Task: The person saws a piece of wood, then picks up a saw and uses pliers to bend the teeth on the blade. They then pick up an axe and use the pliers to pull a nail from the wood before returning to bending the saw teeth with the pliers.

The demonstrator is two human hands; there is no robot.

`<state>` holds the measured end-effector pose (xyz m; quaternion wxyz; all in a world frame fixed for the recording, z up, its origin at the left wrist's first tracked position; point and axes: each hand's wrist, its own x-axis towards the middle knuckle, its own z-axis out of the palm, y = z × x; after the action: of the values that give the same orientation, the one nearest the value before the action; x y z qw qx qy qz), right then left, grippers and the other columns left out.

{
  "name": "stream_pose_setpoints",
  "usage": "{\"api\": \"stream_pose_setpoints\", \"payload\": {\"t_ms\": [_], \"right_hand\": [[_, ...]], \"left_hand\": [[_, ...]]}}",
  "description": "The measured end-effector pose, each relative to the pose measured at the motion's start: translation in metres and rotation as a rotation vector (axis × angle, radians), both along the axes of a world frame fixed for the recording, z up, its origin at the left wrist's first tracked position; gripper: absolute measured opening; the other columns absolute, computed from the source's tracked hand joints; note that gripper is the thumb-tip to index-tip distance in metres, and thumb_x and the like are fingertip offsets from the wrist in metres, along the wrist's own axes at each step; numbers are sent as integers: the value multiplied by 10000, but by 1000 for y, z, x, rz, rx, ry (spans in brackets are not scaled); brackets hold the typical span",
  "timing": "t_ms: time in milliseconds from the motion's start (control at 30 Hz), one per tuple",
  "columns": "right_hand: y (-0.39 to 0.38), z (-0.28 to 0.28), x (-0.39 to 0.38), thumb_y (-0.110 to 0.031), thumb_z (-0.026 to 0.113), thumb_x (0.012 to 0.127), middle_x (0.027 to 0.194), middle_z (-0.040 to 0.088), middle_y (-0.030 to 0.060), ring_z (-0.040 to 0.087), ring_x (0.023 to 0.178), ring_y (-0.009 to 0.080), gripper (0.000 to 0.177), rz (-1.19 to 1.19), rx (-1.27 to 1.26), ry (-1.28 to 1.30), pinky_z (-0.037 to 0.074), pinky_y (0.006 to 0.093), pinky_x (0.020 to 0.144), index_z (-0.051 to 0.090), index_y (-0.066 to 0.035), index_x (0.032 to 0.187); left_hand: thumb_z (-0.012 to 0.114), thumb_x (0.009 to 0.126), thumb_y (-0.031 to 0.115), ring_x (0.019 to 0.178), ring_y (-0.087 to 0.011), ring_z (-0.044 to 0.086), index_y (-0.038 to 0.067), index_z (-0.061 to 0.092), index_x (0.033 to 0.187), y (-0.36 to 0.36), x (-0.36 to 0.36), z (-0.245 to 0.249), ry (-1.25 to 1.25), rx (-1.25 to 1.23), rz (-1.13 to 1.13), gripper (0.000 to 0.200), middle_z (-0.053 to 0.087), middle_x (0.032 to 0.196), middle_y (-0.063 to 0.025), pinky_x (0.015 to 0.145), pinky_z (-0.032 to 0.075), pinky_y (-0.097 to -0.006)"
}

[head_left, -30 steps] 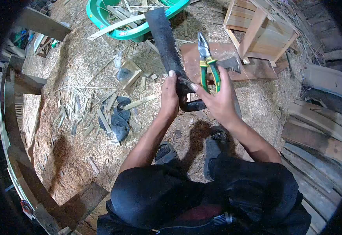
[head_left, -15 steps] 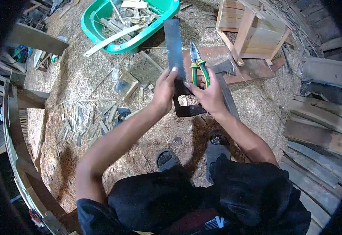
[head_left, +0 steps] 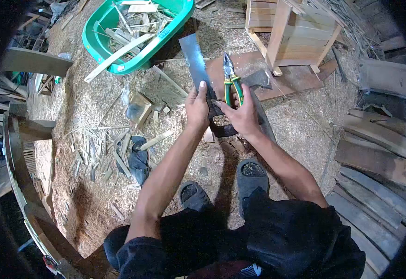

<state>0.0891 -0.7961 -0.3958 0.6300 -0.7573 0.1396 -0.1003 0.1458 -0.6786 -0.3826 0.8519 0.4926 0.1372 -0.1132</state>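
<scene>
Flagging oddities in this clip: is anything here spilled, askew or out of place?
Yes. Wood scraps lie loose on the shavings-covered floor, outside the green tub, and one long strip juts over its rim.

Green tub point(head_left: 154, 51); pliers point(head_left: 233, 83), green-and-yellow handles; dark sandals point(head_left: 252, 175); black trousers point(head_left: 286, 232).

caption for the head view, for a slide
Left hand grips a handsaw while the right hand holds pliers above a sawdust-covered floor.
</scene>
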Motion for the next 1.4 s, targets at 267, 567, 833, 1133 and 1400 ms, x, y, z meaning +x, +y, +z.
{"api": "stream_pose_setpoints", "payload": {"t_ms": [267,567,833,1133,1400], "right_hand": [[1,-14,-2,-95,794,774,891,646,61,643,830,178,501,10,188,-28,508,327,734,467,-4,1142],[3,-36,-11,-193,837,735,1047,580,155,576,945,241,770,9,35,31,475,382,855,406,69,1316],[3,-12,-11,-166,818,763,992,601,103,594,891,192,637,14,48,4,498,346,786,464,32,1255],[2,7,-24,-197,778,820,1030,616,138,607,948,223,598,-93,-93,-113,497,352,829,467,28,1278],[3,40,-20,-187,714,864,996,646,188,663,925,296,578,34,-364,-156,507,399,793,423,-4,1329]], "left_hand": [[510,1016,350,769,-106,570,34,583,1047,12,19,-27,-38,190,-196,325,605,869,-16,698,479,-277],[442,1044,332,648,-89,417,21,537,845,9,-4,-42,-246,499,-12,381,496,702,11,577,378,-289],[448,1042,351,683,-72,452,49,550,898,19,1,-44,-265,529,-82,350,526,747,20,625,408,-278],[443,1047,338,697,-85,479,81,531,926,15,-8,-30,-128,233,259,297,533,786,7,631,426,-267],[470,1035,309,721,-94,490,72,462,1061,13,-4,-19,-265,201,161,239,515,871,-9,642,440,-270]]}}
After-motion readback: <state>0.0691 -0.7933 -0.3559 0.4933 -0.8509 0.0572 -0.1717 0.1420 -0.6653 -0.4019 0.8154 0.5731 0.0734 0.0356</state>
